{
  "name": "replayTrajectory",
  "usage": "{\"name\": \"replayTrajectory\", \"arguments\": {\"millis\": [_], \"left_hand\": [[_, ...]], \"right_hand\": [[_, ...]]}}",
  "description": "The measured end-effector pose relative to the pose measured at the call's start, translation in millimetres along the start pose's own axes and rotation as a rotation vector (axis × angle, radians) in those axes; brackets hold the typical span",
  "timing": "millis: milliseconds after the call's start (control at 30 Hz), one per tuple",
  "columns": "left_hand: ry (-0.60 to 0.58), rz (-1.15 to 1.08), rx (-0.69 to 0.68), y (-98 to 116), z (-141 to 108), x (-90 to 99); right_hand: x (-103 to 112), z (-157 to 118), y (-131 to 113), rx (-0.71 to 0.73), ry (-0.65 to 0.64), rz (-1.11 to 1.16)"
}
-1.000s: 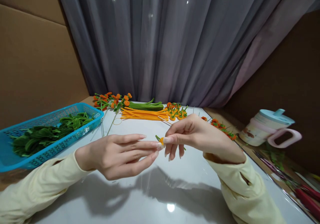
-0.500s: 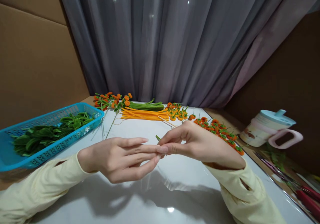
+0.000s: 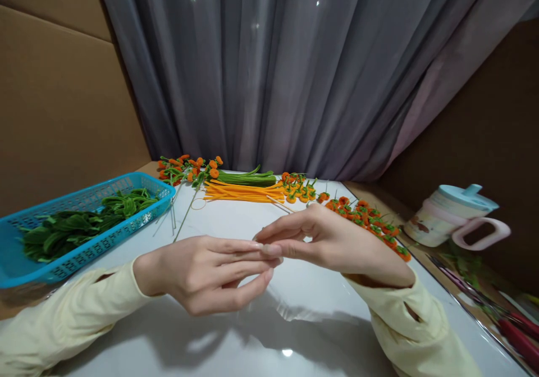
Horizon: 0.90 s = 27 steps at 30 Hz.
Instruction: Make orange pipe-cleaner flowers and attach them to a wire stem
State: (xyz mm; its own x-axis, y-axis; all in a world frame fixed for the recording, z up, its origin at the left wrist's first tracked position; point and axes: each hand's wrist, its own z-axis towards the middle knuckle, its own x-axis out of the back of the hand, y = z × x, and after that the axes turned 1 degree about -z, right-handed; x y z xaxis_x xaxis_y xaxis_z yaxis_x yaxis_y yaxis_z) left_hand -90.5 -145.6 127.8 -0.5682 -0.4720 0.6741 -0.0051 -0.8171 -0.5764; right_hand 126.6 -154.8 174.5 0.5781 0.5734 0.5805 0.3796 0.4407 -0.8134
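My left hand [image 3: 219, 273] and my right hand [image 3: 314, 236] meet at the fingertips above the white table [image 3: 223, 219]. The right thumb and index finger are pinched together against the long, nearly straight fingers of the left. A short piece of green pipe cleaner, whose tip showed half a second ago, is now hidden between them. Behind the hands lie a bundle of orange-yellow pipe cleaners [image 3: 242, 191] and a bundle of green pipe cleaners [image 3: 248, 178]. Small orange pipe-cleaner flowers [image 3: 357, 215] lie in rows past the right hand.
At the left, a blue basket [image 3: 96, 248] holds green fuzzy leaves [image 3: 63, 234]. Stemmed orange flowers [image 3: 197, 169] lie at the back left. A lidded cup [image 3: 450, 214] and red-handled tools [image 3: 522, 332] stand at the right. A grey curtain [image 3: 261, 73] hangs behind.
The left fingers have slid slightly right and down along the right fingertips. The right index finger has shifted left, and the green tip has gone out of sight.
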Motion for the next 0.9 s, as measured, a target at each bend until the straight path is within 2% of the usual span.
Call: {"name": "replayTrajectory", "arguments": {"millis": [133, 367, 533, 667, 833, 900], "left_hand": [[0.007, -0.04, -0.004, 5, 3, -0.5], [0.016, -0.014, -0.02, 12, 7, 6.3], [0.005, 0.012, -0.008, 12, 8, 8.1], [-0.018, 0.011, 0.025, 18, 8, 8.8], [-0.033, -0.006, 0.159, 28, 6, 6.7], [-0.049, -0.002, 0.159, 29, 5, 6.0]], "right_hand": [[-5, 3, 0, 0.031, -0.113, -0.034], [-6, -2, -7, 0.086, -0.154, -0.066], [-6, -1, -8, 0.073, -0.159, -0.065], [-7, 0, -7, 0.043, -0.165, -0.003], [-11, 4, -5, -0.02, -0.175, 0.127], [-12, 6, -3, -0.046, -0.188, 0.187]]}}
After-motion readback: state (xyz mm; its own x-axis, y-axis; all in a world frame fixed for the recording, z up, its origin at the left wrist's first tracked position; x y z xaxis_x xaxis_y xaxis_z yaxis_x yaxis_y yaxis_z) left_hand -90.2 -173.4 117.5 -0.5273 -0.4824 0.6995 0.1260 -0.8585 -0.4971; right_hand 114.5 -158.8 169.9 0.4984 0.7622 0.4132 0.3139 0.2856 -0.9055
